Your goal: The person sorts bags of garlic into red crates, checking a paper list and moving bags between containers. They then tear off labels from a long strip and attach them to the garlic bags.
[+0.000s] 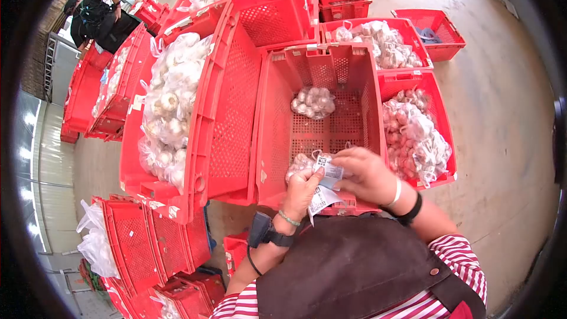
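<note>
My left hand pinches a strip of printed white labels with square codes on it, its thumb pressed on the paper. My right hand is bent around the right edge of the upper label, its fingertips at the paper. Just beneath the hands, a clear bag of garlic bulbs lies partly hidden at the near end of the red crate. Farther inside that crate, a second bag of garlic rests on the perforated floor.
To the left, a tilted red crate holds many garlic bags. More bags fill a crate at the right. Stacked crates stand at lower left. Another person in dark clothes is at the far left.
</note>
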Available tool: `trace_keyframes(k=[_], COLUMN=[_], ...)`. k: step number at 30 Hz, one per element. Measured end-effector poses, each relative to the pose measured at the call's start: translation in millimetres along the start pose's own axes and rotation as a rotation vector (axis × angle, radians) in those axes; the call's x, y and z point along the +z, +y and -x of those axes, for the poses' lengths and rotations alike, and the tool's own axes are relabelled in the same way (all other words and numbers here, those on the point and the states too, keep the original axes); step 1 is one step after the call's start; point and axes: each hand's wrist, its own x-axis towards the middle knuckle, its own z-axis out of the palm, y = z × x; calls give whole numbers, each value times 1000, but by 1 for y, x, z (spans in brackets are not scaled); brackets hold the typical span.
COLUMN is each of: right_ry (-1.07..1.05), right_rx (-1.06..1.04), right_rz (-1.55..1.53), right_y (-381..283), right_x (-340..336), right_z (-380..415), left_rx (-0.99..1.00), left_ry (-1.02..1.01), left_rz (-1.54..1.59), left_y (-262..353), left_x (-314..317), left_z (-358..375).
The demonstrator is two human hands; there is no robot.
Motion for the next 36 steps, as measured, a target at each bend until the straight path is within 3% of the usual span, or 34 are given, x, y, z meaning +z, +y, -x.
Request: trace_keyframes(k=[3, 6, 15, 17, 19, 20, 21, 23, 25, 27, 28, 29, 31, 32, 34, 35, 36], right_ry=[-32, -62, -76, -91, -133, -44, 100, 466, 596, 550, 525, 520, 558, 553, 142, 140, 11], right_rx=[26, 100, 252, 268, 852, 894, 1244, 1244, 1230, 954, 807, 822, 522, 533, 712, 718, 573], right_rz=[45, 37, -107, -118, -783, -895, -961, -1083, -586, 52, 187, 187, 255, 251, 284, 279, 463], right_y=[7, 15, 53, 78, 118, 143, 166, 244, 329, 384, 388, 405, 436, 448, 459, 457, 450], right_x=[27, 37, 90, 111, 139, 146, 144, 169, 191, 200, 195, 202, 216, 223, 234, 236, 237], right_z=[1, -3, -39, -46, -47, -61, -69, -71, -73, -84, -101, -110, -123, -120, -116, -113, -107], left_rx=[1, 43, -50, -194, -171, -201, -236, -265, -370, -386, -446, -499, -563, -604, -605, -595, -628], left_ry=[-49, -213, -198, -153, -162, -144, -125, -24, 10, 20, 43, 64, 104, 113, 120, 127, 146], left_rz=[27, -244, -239, -122, -174, -201, -226, -85, -81, -69, -30, -29, -6, 30, 61, 94, 137], left_y=[8, 20, 18, 22, -3, -11, -19, -16, -26, -42, -29, -25, -36, -38, -39, -40, -42], left_x=[-7, -17, -68, -77, -103, -115, -123, -125, -139, -153, -148, -149, -154, -154, -152, -150, -150], left_z=[0, 1, -39, -51, -61, -65, -69, -70, -68, -62, -65, -64, -59, -57, -57, -57, -56])
